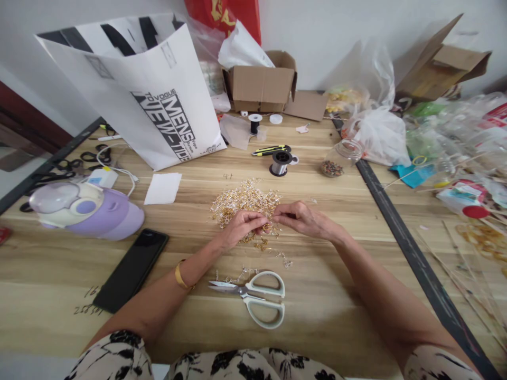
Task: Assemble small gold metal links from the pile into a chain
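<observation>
Gold-and-silver trinkets: loose, glittery heap on the wood-grained desk.
Left hand: grip pinched together at the heap's near edge.
Right hand: also pinched; cannot tell what either holds.
Scissors: pale looped handles, metal blades.

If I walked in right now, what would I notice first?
Probably the big white bag with bold black letters, at the back left of the table. Next, the glittery heap of tiny gold and silver pieces in the middle, with the left hand and right hand at its near side. Then the purple-and-white bottle at the left.
</observation>
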The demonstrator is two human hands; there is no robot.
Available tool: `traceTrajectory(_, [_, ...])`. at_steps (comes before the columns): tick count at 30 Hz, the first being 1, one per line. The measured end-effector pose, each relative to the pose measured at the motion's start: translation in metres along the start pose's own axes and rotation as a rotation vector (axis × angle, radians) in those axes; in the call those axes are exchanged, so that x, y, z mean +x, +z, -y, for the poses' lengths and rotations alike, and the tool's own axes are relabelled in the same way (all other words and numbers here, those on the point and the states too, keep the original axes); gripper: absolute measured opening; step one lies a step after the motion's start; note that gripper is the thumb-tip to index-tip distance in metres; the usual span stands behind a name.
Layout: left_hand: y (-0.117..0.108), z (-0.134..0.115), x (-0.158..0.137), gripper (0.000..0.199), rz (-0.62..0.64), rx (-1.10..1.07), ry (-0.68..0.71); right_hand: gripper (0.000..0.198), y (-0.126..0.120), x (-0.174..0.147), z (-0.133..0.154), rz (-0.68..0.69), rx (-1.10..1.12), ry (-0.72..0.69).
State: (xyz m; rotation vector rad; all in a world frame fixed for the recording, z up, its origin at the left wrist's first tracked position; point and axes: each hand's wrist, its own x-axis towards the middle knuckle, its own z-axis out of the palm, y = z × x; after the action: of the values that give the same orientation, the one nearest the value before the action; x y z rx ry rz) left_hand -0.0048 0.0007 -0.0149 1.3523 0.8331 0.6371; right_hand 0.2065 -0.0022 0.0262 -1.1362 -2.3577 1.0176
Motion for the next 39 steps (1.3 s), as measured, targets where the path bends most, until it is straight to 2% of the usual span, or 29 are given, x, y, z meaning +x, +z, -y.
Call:
traceTrajectory(14, [0.002, -0.002, 0.000, 0.026, 0.018, -0.047, -0.049, 0.026, 0.002, 0.000, 0.007, -0.023, 0.016, -0.003])
traceTrajectory(25, [0.001, 0.001, -0.001, 0.028, 0.085, -0.034, -0.034, 0.021, 0.005, -0.003, 0.020, -0.036, -0.206, -0.064])
traceTrajectory(32, [-0.001, 0.006, -0.001, 0.027, 0.124, -0.061, -0.062, 0.020, 0.003, 0.001, 0.016, -0.023, -0.077, -0.062])
traceTrajectory(39, [-0.002, 0.000, -0.003, 0.021, 0.128, -0.095, -0.069, 0.024, 0.007, -0.002, 0.005, -0.049, 0.088, 0.047])
